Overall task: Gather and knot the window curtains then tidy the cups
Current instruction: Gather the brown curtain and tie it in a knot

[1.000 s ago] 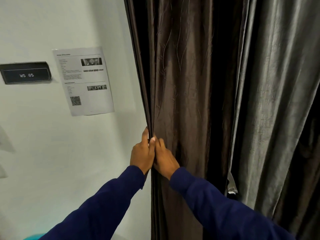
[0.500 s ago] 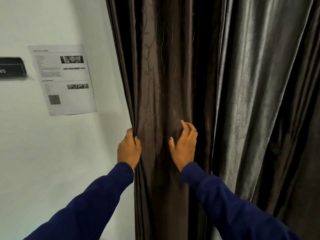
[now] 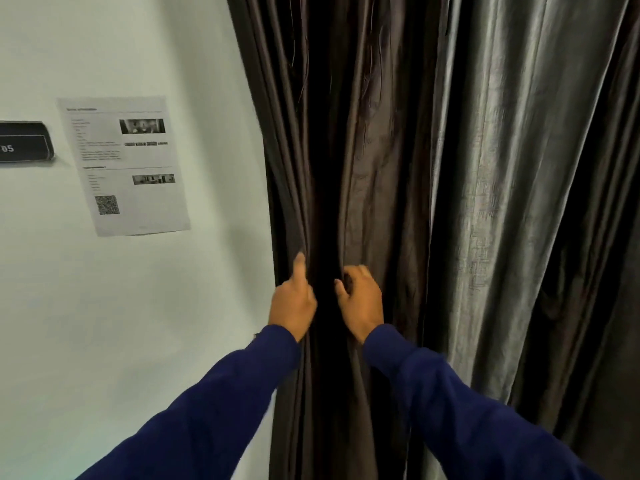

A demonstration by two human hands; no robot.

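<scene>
A dark brown curtain (image 3: 377,161) hangs in folds down the middle of the view. A greyer, shinier curtain panel (image 3: 519,188) hangs to its right. My left hand (image 3: 292,299) grips the brown curtain's left edge, its thumb pointing up along the cloth. My right hand (image 3: 360,299) is a short way to the right, its fingers curled into a fold of the same curtain. A dark bunched gap of cloth lies between my two hands. Both arms wear dark blue sleeves. No cups are in view.
A white wall (image 3: 121,323) fills the left. A printed sheet with a QR code (image 3: 123,164) is stuck on it, and a black nameplate (image 3: 24,142) sits at the left edge.
My right hand has come back toward my left hand and its fingers have curled into the cloth. The curtain between my hands is now bunched into tighter folds.
</scene>
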